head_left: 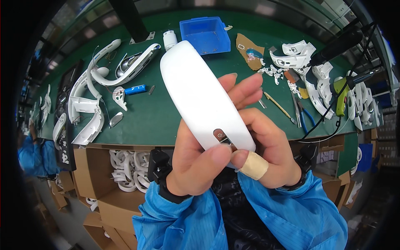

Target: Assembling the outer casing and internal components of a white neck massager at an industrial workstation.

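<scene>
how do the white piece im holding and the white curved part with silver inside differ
The held piece is in the left hand and right hand; the curved part lies on the table. The held piece shows a smooth face with a dark oval; the curved part shows silver insides. Both are white.

The white curved shell (200, 91) hides its own underside and part of the left hand (187, 166). That thumb and the right hand (275, 152) partly cover a tiny detail (225, 141). Scraps in the blue tray (223, 45) are too small to identify. Left, a person (35, 156) is blurred; the lower edge cuts off the blue sleeves (287, 208).
</scene>
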Tool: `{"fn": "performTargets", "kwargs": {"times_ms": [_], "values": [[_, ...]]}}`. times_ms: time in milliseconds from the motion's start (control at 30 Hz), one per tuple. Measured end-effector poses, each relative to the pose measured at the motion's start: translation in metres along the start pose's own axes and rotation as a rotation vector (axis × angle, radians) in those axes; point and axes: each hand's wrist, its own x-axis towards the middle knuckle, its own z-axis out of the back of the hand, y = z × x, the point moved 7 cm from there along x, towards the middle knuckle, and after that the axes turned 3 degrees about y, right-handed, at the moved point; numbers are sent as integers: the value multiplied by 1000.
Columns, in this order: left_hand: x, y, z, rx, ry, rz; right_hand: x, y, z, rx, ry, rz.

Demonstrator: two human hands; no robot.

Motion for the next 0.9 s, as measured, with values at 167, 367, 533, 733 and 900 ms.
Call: {"fn": "performTargets", "kwargs": {"times_ms": [167, 367, 533, 733, 900], "values": [[1, -1, 2, 64, -51, -28, 4, 5, -1, -144, -12, 109], [0, -4, 10, 132, -54, 3, 8, 10, -1, -225, -109, 124], [3, -6, 11, 138, -65, -37, 12, 8, -2, -181, -89, 105], [0, -5, 14, 127, -78, -35, 14, 6, 0, -192, -83, 117], [-2, -6, 12, 150, -65, -44, 12, 0, 0, -116, -87, 80]]}}
